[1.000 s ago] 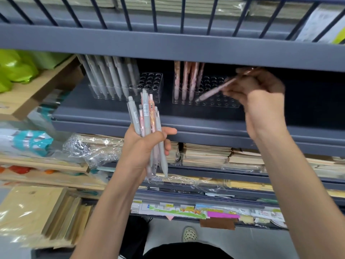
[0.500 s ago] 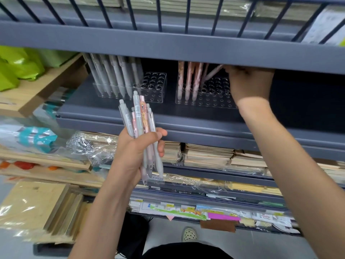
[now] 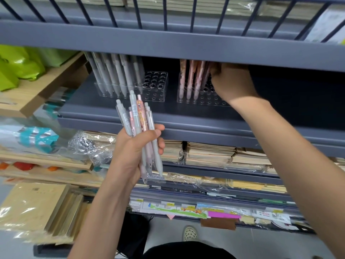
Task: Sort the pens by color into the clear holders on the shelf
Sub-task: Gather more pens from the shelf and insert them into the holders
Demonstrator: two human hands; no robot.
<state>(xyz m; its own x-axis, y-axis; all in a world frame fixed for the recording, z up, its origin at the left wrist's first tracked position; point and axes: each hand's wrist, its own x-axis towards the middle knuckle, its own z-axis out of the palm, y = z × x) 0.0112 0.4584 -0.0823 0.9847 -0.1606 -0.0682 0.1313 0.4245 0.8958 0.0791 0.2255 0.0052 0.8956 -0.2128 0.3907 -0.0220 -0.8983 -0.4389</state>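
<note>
Since half a second ago my right hand (image 3: 233, 85) has dropped against the pink pens (image 3: 189, 77), upper centre-right. Left to right: grey-pen holder (image 3: 155, 90) part filled; left hand (image 3: 130, 152) gripping several unsorted pens (image 3: 137, 116), mid-frame; right fingers hidden, grip unknowable.

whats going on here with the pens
A person is sorting pens by colour. The left hand grips a mixed bunch, grey and pink, before the shelf. The right hand reaches into the right clear holder beside the pink pens standing there; its fingertips are hidden. The left holder has grey pens.
</note>
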